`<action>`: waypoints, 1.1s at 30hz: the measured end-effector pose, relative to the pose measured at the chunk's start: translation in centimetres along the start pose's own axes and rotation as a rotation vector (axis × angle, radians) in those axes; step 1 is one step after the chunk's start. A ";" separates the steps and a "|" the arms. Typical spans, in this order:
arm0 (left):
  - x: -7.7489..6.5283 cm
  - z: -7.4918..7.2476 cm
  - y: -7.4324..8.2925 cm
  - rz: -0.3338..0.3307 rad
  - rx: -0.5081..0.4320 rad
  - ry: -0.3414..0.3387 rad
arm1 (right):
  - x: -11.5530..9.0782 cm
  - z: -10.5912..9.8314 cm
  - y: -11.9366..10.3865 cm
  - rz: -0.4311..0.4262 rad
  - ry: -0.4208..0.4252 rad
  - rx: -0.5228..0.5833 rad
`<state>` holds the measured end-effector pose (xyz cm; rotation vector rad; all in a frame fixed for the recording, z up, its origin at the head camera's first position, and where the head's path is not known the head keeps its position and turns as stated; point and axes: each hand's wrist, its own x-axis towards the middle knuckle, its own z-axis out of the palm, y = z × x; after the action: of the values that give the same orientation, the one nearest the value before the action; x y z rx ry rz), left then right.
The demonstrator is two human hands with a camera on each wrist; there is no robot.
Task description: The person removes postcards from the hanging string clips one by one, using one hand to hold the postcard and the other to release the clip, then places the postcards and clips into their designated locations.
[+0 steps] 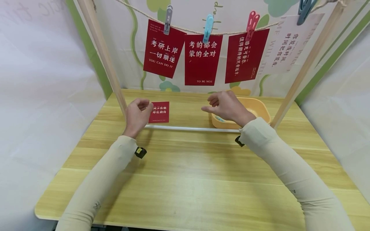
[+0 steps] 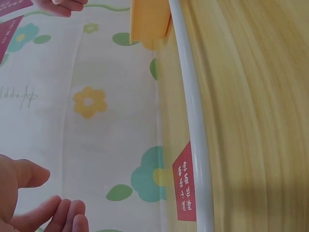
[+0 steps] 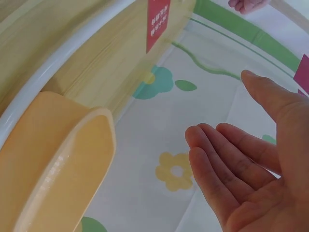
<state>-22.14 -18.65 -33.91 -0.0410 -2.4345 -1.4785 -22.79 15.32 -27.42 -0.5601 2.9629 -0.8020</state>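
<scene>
My left hand (image 1: 138, 116) hovers by the left post with fingers loosely bent and nothing in them. Beside it, a red card (image 1: 160, 113) with white writing lies on the table, its left edge overlapped by my fingers in the head view. My right hand (image 1: 226, 107) is raised in front of a yellow basin (image 1: 261, 110), holding nothing; its thumb and fingers are apart in the right wrist view. A light blue clothespin (image 1: 219, 119) shows inside the basin, partly covered by the hand. Above hang red cards (image 1: 203, 69) and a pale card (image 1: 284, 48) on a twine line.
Grey (image 1: 168, 20), blue (image 1: 208, 28), pink (image 1: 252, 23) and dark (image 1: 305, 11) clothespins grip the cards on the twine. Wooden posts (image 1: 101, 54) stand at both sides, joined low down by a white bar (image 1: 185, 128). A flowered cloth hangs behind the table (image 1: 185, 186).
</scene>
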 end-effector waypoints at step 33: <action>-0.1 -0.7 1.9 0.028 -0.051 0.017 | -0.9 -1.1 -3.1 -0.116 0.031 0.028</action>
<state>-21.57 -18.38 -31.97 -0.0721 -2.3734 -1.5224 -21.05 13.67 -24.98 -0.7311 2.9654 -0.8671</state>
